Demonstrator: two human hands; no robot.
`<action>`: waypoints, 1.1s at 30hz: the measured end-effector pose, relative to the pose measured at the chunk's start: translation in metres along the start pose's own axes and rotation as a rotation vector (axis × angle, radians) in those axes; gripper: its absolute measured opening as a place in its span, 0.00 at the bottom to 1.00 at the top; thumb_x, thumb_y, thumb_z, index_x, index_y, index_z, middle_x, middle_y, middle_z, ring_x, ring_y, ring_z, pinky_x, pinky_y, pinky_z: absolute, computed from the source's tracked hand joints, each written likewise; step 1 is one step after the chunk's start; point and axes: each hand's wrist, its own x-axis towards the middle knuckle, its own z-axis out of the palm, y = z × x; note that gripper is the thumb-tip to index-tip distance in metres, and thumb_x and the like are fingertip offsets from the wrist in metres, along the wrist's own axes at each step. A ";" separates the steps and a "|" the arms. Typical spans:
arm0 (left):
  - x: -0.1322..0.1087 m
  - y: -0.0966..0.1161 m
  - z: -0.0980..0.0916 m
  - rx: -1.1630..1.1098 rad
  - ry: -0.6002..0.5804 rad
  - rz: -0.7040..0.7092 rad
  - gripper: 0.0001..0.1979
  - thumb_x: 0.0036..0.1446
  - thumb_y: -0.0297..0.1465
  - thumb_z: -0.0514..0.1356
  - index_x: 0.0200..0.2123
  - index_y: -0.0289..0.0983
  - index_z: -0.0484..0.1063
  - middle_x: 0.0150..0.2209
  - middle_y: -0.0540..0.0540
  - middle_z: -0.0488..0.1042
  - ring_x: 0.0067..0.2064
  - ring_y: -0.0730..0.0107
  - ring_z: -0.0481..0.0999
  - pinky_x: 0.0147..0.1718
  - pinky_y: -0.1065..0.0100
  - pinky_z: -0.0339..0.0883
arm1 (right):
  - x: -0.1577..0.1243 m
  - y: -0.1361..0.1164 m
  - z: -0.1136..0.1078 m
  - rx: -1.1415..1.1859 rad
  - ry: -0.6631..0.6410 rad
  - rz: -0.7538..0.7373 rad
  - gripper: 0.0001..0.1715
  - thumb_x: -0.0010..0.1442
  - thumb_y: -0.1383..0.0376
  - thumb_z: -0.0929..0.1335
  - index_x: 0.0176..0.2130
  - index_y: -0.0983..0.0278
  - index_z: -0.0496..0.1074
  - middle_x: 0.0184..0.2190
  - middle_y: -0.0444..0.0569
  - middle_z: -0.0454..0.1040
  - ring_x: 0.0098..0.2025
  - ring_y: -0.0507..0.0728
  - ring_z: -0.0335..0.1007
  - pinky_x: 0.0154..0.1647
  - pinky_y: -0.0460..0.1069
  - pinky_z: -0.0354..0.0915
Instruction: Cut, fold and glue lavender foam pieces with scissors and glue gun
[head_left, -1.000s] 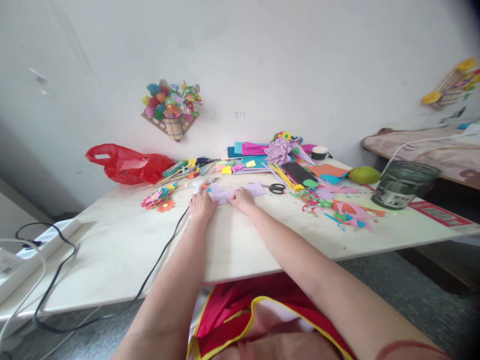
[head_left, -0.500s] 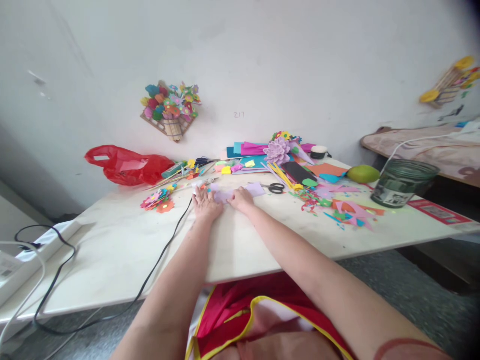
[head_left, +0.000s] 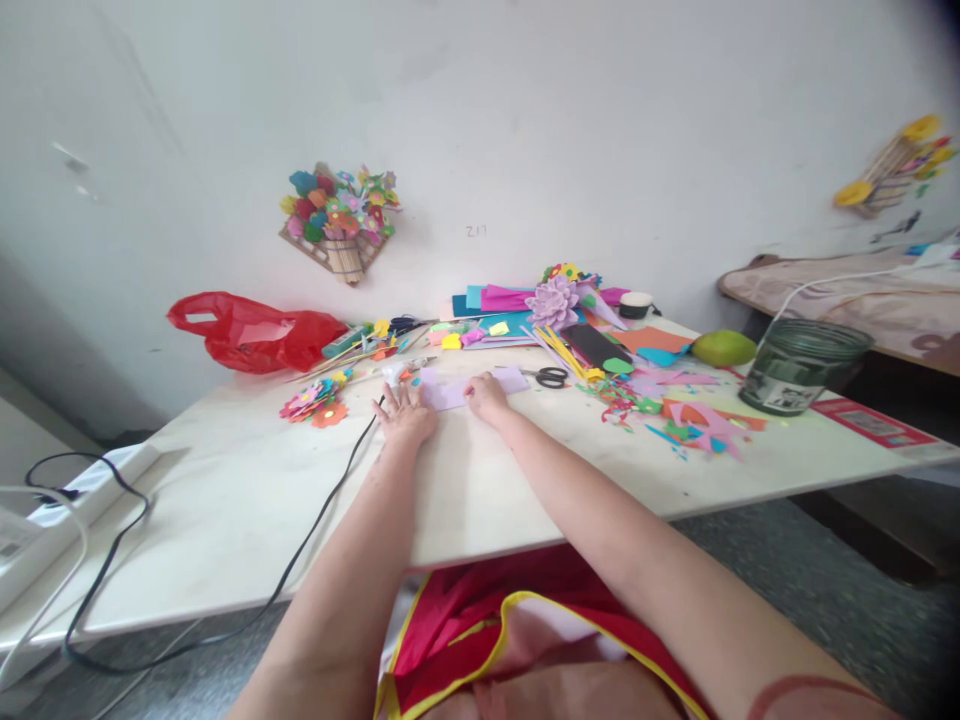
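A pale purple sheet [head_left: 450,391] lies flat on the white table [head_left: 225,500]. My left hand [head_left: 405,412] rests on the sheet's left end with its fingers spread and flat. My right hand [head_left: 487,396] presses on the sheet's middle, fingers curled down onto it. Black scissors [head_left: 553,376] lie just right of the sheet. A black cable [head_left: 315,530] runs from beside my left hand toward the table's front left.
A red plastic bag [head_left: 251,332] sits at the back left. Coloured sheets, a purple paper flower [head_left: 553,300] and scraps [head_left: 690,425] crowd the back and right. A dark glass jar [head_left: 799,366] and a green fruit [head_left: 724,348] stand at right. A power strip [head_left: 82,480] lies far left.
My right hand has slid slightly away along the purple sheet, and my left hand has spread flatter on its left end. The view has shifted a little.
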 end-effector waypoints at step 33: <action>-0.015 0.021 -0.006 -0.130 0.181 0.296 0.19 0.55 0.32 0.48 0.50 0.41 0.63 0.48 0.42 0.67 0.48 0.61 0.68 0.44 0.63 0.63 | -0.005 -0.004 -0.006 -0.042 -0.035 -0.014 0.13 0.55 0.65 0.63 0.40 0.62 0.73 0.45 0.51 0.66 0.47 0.57 0.60 0.48 0.47 0.55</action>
